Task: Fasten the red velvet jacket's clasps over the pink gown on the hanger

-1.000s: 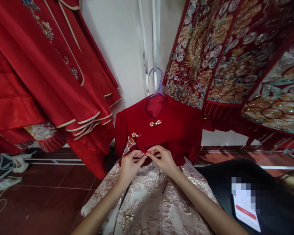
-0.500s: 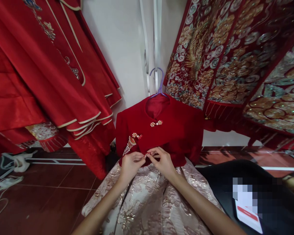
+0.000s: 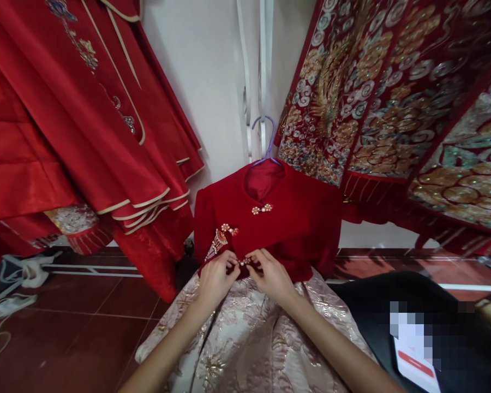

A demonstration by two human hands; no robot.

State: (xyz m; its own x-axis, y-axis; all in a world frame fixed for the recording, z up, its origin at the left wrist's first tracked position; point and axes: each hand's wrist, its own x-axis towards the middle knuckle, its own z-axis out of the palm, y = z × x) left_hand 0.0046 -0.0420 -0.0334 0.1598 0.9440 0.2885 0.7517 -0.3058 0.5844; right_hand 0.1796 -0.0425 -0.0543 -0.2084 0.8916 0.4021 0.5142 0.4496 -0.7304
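A red velvet jacket (image 3: 306, 213) hangs on a purple wire hanger (image 3: 268, 139). At its lower front edge is a jewelled frog button (image 3: 244, 262), with its pearl showing between my two hands. My left hand (image 3: 217, 278) pinches the left end of this button, fingers curled. On the right end, the thumb and fingers of my right hand (image 3: 271, 275) close in a pinch, partly hiding it. Higher up, a matching frog button (image 3: 262, 209) is fastened at the neck. A beaded tassel brooch (image 3: 220, 238) decorates the left side of the chest.
Below the jacket spreads a pale gold brocade skirt (image 3: 245, 338). Red satin garments (image 3: 118, 142) hang at left, heavily embroidered ones (image 3: 372, 98) at right. A black seat (image 3: 368, 295) with a white and red card (image 3: 417, 364) stands lower right. White cables (image 3: 14, 305) lie lower left.
My fingers have drawn slightly apart, so more of the lower frog button shows between them. The view has shifted a little; the jacket hangs as before.
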